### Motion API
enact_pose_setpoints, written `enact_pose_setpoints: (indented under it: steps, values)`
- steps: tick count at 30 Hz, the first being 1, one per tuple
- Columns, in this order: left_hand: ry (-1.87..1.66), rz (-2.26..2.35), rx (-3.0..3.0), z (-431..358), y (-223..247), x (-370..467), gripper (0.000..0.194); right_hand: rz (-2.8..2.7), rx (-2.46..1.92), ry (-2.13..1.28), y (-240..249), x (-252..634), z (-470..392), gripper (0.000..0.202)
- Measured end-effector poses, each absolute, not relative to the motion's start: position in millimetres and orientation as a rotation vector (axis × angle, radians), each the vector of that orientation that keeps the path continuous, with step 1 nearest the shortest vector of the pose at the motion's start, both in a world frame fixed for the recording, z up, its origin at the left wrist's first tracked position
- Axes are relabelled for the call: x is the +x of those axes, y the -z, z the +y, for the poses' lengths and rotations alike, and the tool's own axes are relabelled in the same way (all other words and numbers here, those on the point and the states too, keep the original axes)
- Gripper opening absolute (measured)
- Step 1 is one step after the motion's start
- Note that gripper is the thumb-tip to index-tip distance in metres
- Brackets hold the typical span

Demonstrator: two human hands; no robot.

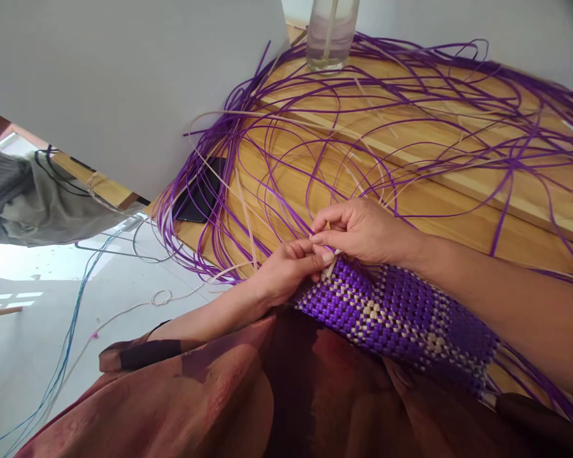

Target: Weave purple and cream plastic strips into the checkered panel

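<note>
A purple and cream woven strip piece (401,318) lies against my front at the table edge, patterned with pale flower-like crossings. My left hand (291,267) is closed at its upper left corner, thumb and fingers pinching the weave's edge. Just above, my right hand (358,232) pinches a purple strand (291,207) between thumb and fingertips, touching the left fingers. The exact crossing of strands under the fingertips is hidden. Long loose purple strands (334,121) fan out from the work over the table, with a few cream strands (246,210) among them.
A clear bottle of liquid (332,35) stands at the back of the wooden table (439,203). A dark phone-like slab (203,191) lies under the strands at left. A grey-white panel (138,70) rises beyond. Blue and white cords (79,305) hang toward the floor at left.
</note>
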State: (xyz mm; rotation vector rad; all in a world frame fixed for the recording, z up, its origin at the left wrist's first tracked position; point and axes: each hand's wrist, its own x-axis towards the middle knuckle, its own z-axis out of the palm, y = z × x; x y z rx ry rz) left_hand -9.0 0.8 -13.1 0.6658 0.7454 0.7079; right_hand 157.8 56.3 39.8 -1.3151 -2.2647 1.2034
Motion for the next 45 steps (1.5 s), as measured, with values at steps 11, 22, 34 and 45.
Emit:
enact_pose_setpoints:
  steps: [11, 22, 34, 45]
  values:
    - [-0.726, 0.69, 0.515, 7, 14, 0, 0.021, -1.82, -1.291, -1.476, -24, 156, 49, 0.013]
    - [-0.77, 0.777, 0.535, 3, 12, -5, 0.026, -2.048, -1.336, -0.635, -38, 182, 3, 0.014]
    - [-0.893, 0.837, 0.715, -3, 12, -2, 0.026, -2.386, -1.203, 0.092, -32, 166, -38, 0.014]
    - [-0.882, 0.894, 0.803, -3, 11, -3, 0.023, -2.011, -1.444, -0.728, -47, 162, -59, 0.008]
